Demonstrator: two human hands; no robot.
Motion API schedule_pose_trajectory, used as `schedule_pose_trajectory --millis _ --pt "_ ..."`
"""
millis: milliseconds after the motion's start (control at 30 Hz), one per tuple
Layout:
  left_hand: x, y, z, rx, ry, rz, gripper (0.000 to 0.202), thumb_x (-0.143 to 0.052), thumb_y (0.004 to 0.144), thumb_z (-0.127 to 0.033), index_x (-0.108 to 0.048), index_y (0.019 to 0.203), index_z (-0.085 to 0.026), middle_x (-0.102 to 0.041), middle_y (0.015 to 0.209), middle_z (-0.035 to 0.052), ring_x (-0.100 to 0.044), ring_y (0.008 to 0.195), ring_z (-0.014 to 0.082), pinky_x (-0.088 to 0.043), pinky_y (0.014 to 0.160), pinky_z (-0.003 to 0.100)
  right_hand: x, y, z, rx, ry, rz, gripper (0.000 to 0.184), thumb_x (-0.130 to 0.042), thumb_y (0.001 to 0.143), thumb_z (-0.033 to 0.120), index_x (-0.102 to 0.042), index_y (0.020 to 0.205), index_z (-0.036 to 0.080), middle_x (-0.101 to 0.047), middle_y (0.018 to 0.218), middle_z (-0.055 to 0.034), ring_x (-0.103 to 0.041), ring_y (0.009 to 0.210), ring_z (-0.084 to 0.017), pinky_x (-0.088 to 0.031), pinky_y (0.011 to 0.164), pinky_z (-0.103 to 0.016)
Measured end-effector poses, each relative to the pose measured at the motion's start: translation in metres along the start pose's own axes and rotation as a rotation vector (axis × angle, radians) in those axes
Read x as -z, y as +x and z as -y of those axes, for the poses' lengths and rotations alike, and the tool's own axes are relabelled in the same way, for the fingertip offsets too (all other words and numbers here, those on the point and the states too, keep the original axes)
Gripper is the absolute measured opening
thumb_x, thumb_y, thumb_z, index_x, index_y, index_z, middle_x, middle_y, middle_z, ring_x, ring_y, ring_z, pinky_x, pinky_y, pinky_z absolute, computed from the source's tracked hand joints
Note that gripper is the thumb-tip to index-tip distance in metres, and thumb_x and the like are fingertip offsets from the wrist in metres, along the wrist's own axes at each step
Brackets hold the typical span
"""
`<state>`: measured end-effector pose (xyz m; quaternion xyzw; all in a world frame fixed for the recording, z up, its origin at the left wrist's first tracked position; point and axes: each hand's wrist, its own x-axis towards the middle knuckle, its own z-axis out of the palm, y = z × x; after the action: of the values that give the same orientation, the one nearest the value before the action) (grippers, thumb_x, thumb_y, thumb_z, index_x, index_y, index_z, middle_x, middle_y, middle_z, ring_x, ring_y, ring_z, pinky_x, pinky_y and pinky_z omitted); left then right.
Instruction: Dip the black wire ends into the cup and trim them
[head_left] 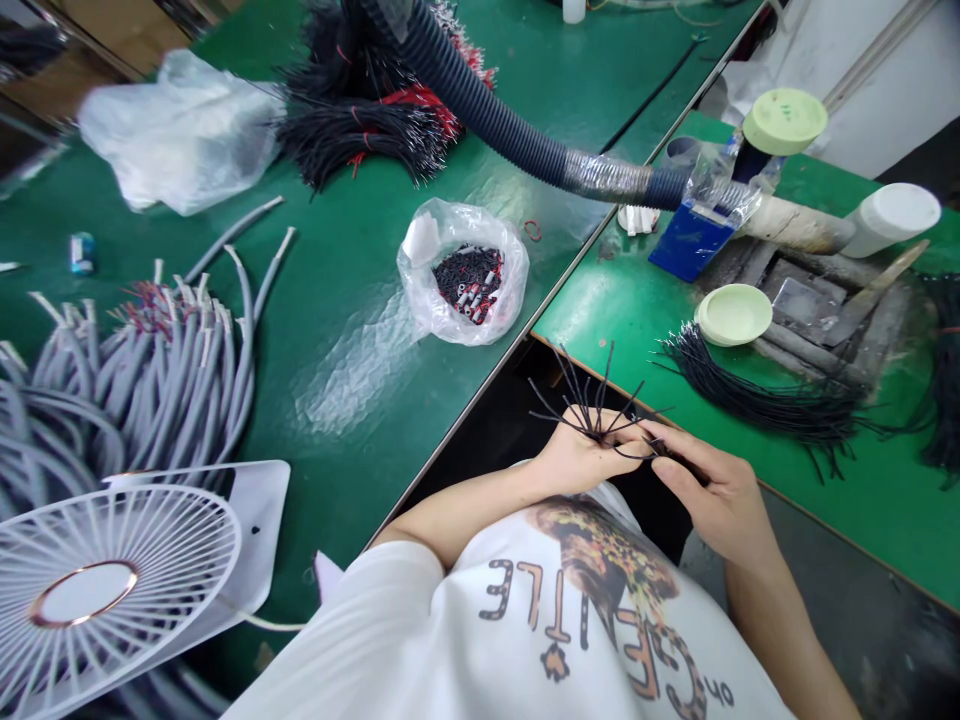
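My left hand (581,455) is closed round a small bunch of thin black wires (583,395) whose ends fan out upward and sideways. My right hand (712,495) is right beside it, fingers pinched on the same wires near the left hand's fingertips. Both hands hover over the dark gap between two green tables, in front of my white printed shirt. A loose bundle of black wires (765,395) lies on the right table just beyond my right hand.
A clear bag of small black and white parts (469,275) sits on the left table. Grey cables (161,375) and a white fan (112,575) lie at left. A corrugated hose (487,105) crosses overhead. A solder pot area with pale green lids (733,313) stands at right.
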<state>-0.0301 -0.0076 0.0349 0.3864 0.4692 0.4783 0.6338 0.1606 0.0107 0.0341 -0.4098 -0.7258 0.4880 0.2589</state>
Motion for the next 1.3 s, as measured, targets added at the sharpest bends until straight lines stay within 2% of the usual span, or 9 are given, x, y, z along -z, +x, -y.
schedule_pose_trajectory --millis 300,400,467,533,767,933,1133,1200,1300 --pt "0.001 0.002 0.003 0.092 -0.102 -0.116 0.03 -0.081 0.063 -0.039 -0.071 0.064 -0.011 -0.062 0.053 0.0018 -0.05 0.047 0.0079 -0.04 0.049 0.021 0.002 -0.003 -0.013 -0.066 0.081 -0.023 0.033 -0.064 0.087 0.025 -0.072 0.119 0.031 -0.073 0.115 -0.0025 -0.07 0.103 -0.022 -0.056 0.089 -0.033" --pt "0.005 0.003 0.003 0.117 -0.065 -0.153 0.03 -0.079 0.065 -0.04 -0.072 0.065 -0.011 -0.063 0.053 0.0025 -0.048 0.045 0.0072 -0.037 0.046 0.021 0.007 -0.003 -0.014 -0.118 0.082 -0.058 0.033 -0.067 0.085 0.026 -0.072 0.117 0.029 -0.074 0.087 -0.0007 -0.068 0.075 -0.015 -0.054 0.066 -0.024" --pt "0.005 0.002 0.004 0.136 -0.059 -0.143 0.031 -0.08 0.063 -0.04 -0.072 0.065 -0.01 -0.062 0.053 0.0024 -0.046 0.044 0.0065 -0.035 0.045 0.02 0.007 -0.001 -0.01 -0.128 0.088 -0.122 0.034 -0.07 0.082 0.025 -0.072 0.116 0.027 -0.062 0.064 0.004 -0.055 0.055 -0.009 -0.044 0.052 -0.02" --pt "0.004 0.001 0.005 0.14 -0.065 -0.109 0.033 -0.081 0.062 -0.041 -0.071 0.065 -0.01 -0.062 0.053 0.0023 -0.046 0.045 0.0064 -0.035 0.045 0.02 0.003 0.004 -0.002 -0.12 0.062 -0.187 0.032 -0.072 0.08 0.024 -0.074 0.111 0.026 -0.051 0.054 0.0068 -0.044 0.048 -0.007 -0.038 0.047 -0.019" --pt "0.003 -0.005 0.008 0.122 -0.103 -0.051 0.036 -0.078 0.07 -0.044 -0.071 0.073 -0.008 -0.063 0.059 0.0039 -0.05 0.049 0.0075 -0.038 0.049 0.021 -0.019 0.016 0.015 0.015 -0.025 -0.307 0.007 -0.069 0.083 0.02 -0.075 0.084 0.023 -0.072 0.078 0.0008 -0.064 0.067 -0.012 -0.049 0.062 -0.022" --pt "0.006 -0.008 0.008 0.09 -0.137 -0.073 0.038 -0.077 0.069 -0.046 -0.064 0.065 -0.01 -0.058 0.053 0.0 -0.045 0.046 0.0055 -0.034 0.047 0.02 -0.029 0.018 0.014 0.034 0.033 -0.338 0.008 -0.065 0.085 0.02 -0.069 0.079 0.02 -0.065 0.069 0.0015 -0.056 0.058 -0.01 -0.044 0.056 -0.022" --pt "0.011 -0.01 0.007 0.065 -0.201 -0.078 0.038 -0.079 0.066 -0.045 -0.06 0.064 -0.012 -0.054 0.053 -0.0022 -0.042 0.048 0.0052 -0.031 0.048 0.02 -0.046 0.026 0.017 -0.062 0.203 -0.344 0.017 -0.065 0.083 0.031 -0.065 0.075 0.017 -0.056 0.063 0.0011 -0.047 0.054 -0.01 -0.038 0.05 -0.024" --pt "0.015 -0.013 0.007 0.052 -0.233 -0.085 0.036 -0.079 0.066 -0.043 -0.06 0.063 -0.012 -0.055 0.053 -0.0018 -0.043 0.049 0.0056 -0.032 0.049 0.021 -0.043 0.032 0.019 -0.098 0.208 -0.377 0.018 -0.067 0.08 0.033 -0.062 0.073 0.017 -0.053 0.062 0.0014 -0.045 0.052 -0.01 -0.036 0.049 -0.025" --pt "0.026 -0.019 0.006 0.039 -0.259 -0.162 0.031 -0.078 0.066 -0.037 -0.06 0.06 -0.012 -0.051 0.05 -0.0032 -0.039 0.047 0.0045 -0.03 0.048 0.02 -0.024 0.045 0.026 -0.057 0.263 -0.562 0.019 -0.069 0.077 0.027 -0.055 0.067 0.019 -0.042 0.057 0.0043 -0.033 0.045 -0.008 -0.027 0.044 -0.025"
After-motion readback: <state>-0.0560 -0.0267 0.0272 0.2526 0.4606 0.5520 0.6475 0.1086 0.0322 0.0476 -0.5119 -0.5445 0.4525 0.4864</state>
